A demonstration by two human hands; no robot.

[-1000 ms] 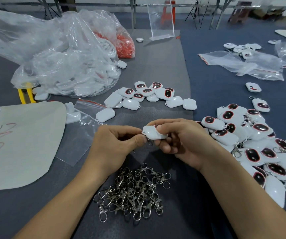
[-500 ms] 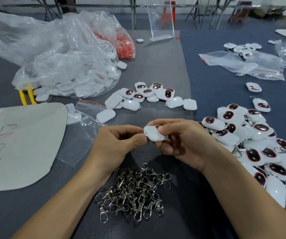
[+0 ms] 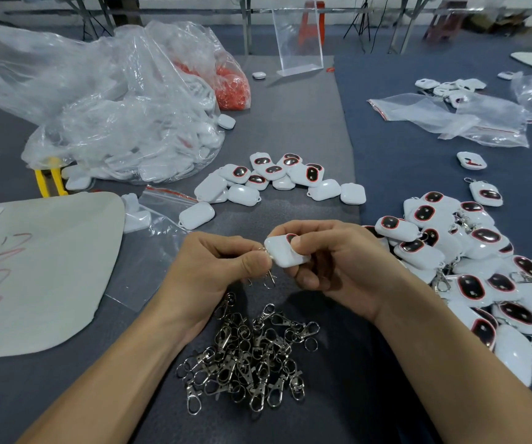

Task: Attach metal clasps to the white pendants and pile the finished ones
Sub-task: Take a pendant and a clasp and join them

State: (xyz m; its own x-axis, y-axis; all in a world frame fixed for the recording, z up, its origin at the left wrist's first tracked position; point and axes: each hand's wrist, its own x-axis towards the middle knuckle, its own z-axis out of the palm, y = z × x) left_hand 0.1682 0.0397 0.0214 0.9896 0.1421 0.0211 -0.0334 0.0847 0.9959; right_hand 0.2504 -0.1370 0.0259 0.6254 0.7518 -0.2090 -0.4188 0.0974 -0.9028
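The right hand [image 3: 338, 267] pinches a white pendant [image 3: 282, 254] in its fingers, above the near middle of the counter [image 3: 290, 123]. The left hand [image 3: 213, 267] pinches a metal clasp [image 3: 269, 278] at its left corner. The pendant has tipped a little and the clasp now dangles, so it looks nearly hooked on.

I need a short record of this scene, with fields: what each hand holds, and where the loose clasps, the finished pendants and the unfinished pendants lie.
left hand: pinches a metal clasp at the edge of the held pendant
right hand: holds one white pendant
loose clasps: heap on the mat, nearer than the hands
finished pile: right of the hands, clasps visible on several
unfinished pendants: small group beyond the hands
clear bag: far left, more white pieces inside
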